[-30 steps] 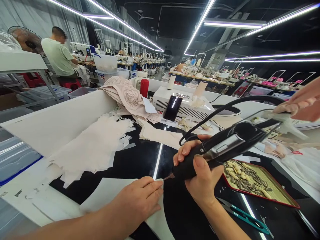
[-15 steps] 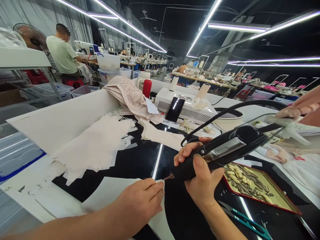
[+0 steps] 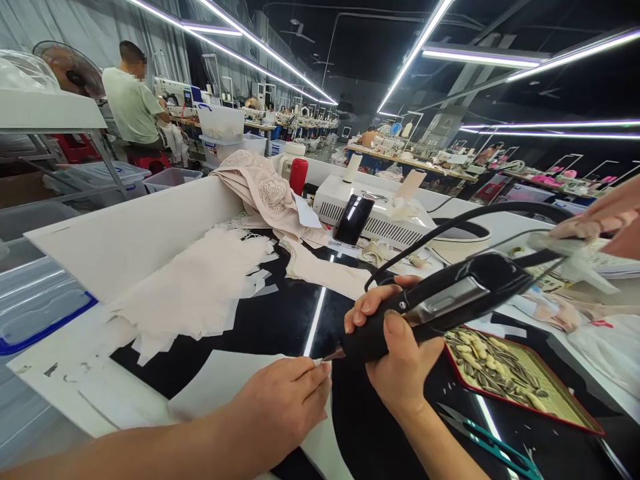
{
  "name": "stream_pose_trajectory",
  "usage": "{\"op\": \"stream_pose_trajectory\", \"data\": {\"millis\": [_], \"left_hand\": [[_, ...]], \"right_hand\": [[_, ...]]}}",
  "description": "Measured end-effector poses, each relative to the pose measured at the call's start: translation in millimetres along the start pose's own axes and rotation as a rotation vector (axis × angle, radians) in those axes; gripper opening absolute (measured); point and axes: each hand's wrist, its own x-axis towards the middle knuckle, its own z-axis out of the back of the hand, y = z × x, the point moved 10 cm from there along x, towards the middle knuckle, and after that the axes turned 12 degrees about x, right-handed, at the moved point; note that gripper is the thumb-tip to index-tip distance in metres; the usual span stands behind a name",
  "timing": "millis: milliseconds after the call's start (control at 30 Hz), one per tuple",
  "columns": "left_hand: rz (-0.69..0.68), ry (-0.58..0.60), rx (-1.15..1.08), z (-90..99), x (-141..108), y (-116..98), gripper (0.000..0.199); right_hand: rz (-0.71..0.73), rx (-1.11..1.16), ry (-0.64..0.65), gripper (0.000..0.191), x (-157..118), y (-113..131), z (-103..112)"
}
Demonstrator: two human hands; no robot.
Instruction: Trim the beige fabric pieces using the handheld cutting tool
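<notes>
My right hand (image 3: 400, 360) is wrapped round a black corded hand tool (image 3: 450, 293) with a metal strip along its side. Its thin metal tip (image 3: 336, 355) points down to the left, touching or very close to my left fingertips. With thumb and fingers pinched, my left hand (image 3: 280, 407) grips the edge of a pale sheet of fabric (image 3: 220, 373) lying on the black table surface (image 3: 280, 313). The exact contact between tip and edge is hidden by the fingers. A black cable (image 3: 480, 208) runs from the tool's back end in an arc.
Left lies a pile of pale fabric pieces (image 3: 190, 287). At right are a tray of seeds and peanuts (image 3: 560, 393) and teal-handled thread snips (image 3: 500, 447). Behind stand a phone (image 3: 354, 219) and a white vented box (image 3: 330, 200). Another person's hand (image 3: 595, 227) is at far right.
The tool and both hands have barely shifted, with the tip now slightly lower and further left against the fabric's edge. The view has tilted a little.
</notes>
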Motion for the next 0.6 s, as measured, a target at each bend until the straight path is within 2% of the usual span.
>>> {"op": "stream_pose_trajectory", "data": {"millis": [167, 300, 367, 467, 600], "left_hand": [[0.024, -0.081, -0.055, 6.7, 0, 9, 0.02], [0.075, 0.002, -0.033, -3.5, 0, 30, 0.022], [0.091, 0.029, 0.002, -2.6, 1, 41, 0.024], [0.098, -0.002, -0.041, 14.2, 5, 47, 0.025], [0.013, -0.04, -0.23, 42.9, 12, 25, 0.028]], "right_hand": [[0.016, -0.012, -0.017, 0.037, 4, 16, -1], [0.012, -0.034, -0.058, 0.036, 0, 40, 6], [-0.004, -0.04, -0.068, 0.036, -7, 49, 10], [-0.004, -0.047, -0.059, 0.038, -20, 59, 14], [0.003, -0.05, -0.048, 0.039, -31, 63, 15]]}}
